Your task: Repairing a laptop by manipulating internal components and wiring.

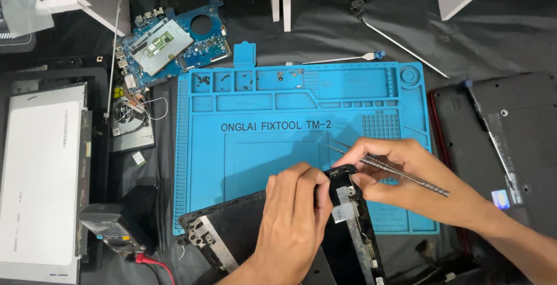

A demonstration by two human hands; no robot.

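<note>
My left hand [293, 215] pinches the upper corner of a black laptop lid frame [241, 227] that lies tilted over the lower edge of the blue silicone work mat [261, 122]. A metal hinge bracket [343, 202] sits at that corner. My right hand [400, 175] holds thin metal tweezers [400, 172], their tips pointing left above the corner. A second hinge [203, 236] shows at the frame's left end.
A blue motherboard [168, 41] and a fan [129, 114] lie at upper left. A white display panel [40, 175] rests at far left, a black laptop base [510, 140] at right. Small screws [203, 79] sit in the mat's trays. A multimeter [113, 224] lies at lower left.
</note>
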